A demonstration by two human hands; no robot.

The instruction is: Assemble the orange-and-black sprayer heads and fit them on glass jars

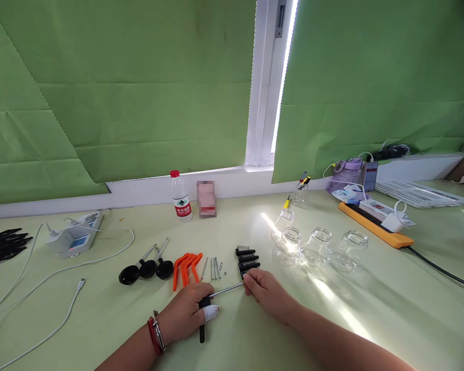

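Two hands hold one metal rod (227, 290) above open tabletop (232, 345).

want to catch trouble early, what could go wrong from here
The tiny loose bits beside the screws could be brushed away and lost, since both hands are close by. The right hand, at the far end of the metal rod, may nudge the row of black spring parts just beyond it. The left hand might knock the orange pieces out of line.
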